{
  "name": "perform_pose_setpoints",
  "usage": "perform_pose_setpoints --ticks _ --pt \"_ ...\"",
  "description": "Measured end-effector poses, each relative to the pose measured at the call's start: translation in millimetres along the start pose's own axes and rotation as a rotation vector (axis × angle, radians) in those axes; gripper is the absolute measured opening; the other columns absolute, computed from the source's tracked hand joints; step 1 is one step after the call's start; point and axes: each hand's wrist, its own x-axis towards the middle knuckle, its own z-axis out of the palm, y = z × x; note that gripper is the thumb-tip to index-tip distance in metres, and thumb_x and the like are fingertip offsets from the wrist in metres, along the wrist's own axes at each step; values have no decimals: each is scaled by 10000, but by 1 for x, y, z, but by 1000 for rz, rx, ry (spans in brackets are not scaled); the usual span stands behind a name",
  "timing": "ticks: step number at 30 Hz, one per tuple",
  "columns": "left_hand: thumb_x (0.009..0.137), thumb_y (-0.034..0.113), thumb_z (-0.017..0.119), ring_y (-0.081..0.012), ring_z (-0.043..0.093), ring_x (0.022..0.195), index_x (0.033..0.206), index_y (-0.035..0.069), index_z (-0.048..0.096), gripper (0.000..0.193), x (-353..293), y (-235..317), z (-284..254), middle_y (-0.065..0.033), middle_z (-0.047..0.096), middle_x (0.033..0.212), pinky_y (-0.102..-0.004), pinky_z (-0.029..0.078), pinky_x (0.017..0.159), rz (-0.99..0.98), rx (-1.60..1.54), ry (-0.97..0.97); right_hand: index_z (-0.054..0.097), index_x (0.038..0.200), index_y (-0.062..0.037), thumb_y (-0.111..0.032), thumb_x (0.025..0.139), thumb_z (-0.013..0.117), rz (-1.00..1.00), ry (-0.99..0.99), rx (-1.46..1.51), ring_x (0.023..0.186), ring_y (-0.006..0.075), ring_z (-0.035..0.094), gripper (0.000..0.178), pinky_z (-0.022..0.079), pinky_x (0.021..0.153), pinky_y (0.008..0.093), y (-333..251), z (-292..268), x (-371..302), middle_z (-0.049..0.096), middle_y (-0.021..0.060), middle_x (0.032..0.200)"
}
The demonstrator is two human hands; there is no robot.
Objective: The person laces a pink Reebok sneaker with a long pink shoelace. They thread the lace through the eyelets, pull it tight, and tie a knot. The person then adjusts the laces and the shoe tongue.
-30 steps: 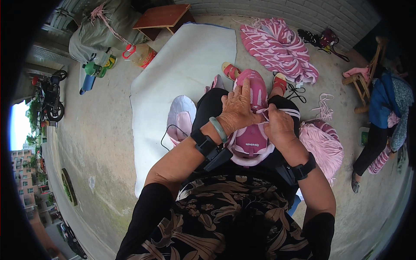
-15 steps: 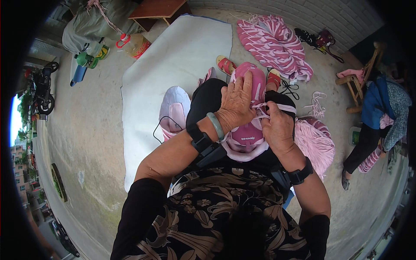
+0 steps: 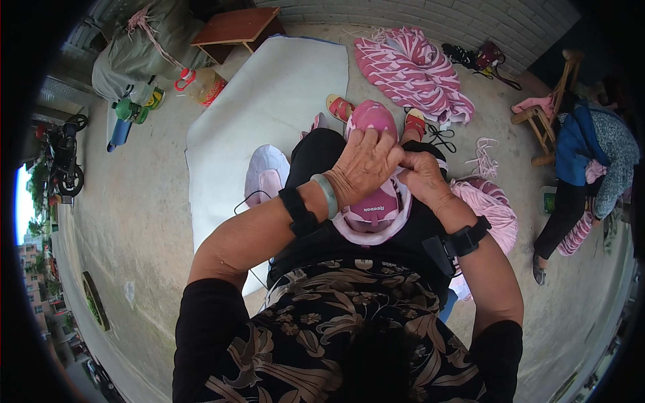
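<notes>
At frame centre, the left hand (image 3: pixel 366 164) clamped the pink shoe (image 3: pixel 371 195) while the right hand (image 3: pixel 422 176) pinched its upper edge; the lap-balanced shoe might have slipped sideways.

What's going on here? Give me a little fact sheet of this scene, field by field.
Setting: outdoor concrete yard beside a brick wall
Left hand: fingers spread over the top of a pink shoe on the person's lap
Right hand: pressed against the shoe's right side, touching the left hand
Second shoe: lies on the white sheet to the left of the lap
Right of lap: pile of pink cord
Farther off: pink striped cloth, wooden stool
Other person: seated at the right edge
</notes>
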Motion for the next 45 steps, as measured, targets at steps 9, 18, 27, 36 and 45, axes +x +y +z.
perform_pose_setpoints --ticks 9,18,27,36,45 --pt "683 139 553 -226 578 620 763 23 561 141 0 6 32 -92 507 706 -347 442 551 219 185 16 600 920 -1 -61 711 546 -129 307 -272 802 362 600 225 480 719 389 11 24 -11 629 182 813" --pt "721 136 535 -251 592 635 850 -18 566 203 1 0 55 -116 542 733 -383 446 573 140 137 13 457 1112 6 -124 758 566 -134 526 -519 763 348 588 393 456 690 423 17 58 -10 602 178 796" --pt "709 118 540 -234 591 555 799 18 543 135 5 10 33 -106 550 708 -358 461 462 244 96 -28 502 1105 -29 -123 684 606 -121 411 -323 671 306 629 444 498 625 386 15 23 -28 644 129 745" --pt "787 15 558 -278 508 506 719 50 448 134 -154 -31 -97 -106 468 592 -351 400 445 -481 9 251 564 1005 -4 -63 743 596 -4 309 265 615 221 628 271 497 596 289 20 -10 -51 644 145 745" --pt "820 138 548 -94 403 395 628 47 503 217 -411 -104 -193 -32 495 530 -274 343 374 -1561 -27 772 627 844 -72 -96 766 599 -357 530 -305 735 265 587 87 473 648 332 5 -8 -9 594 79 782"
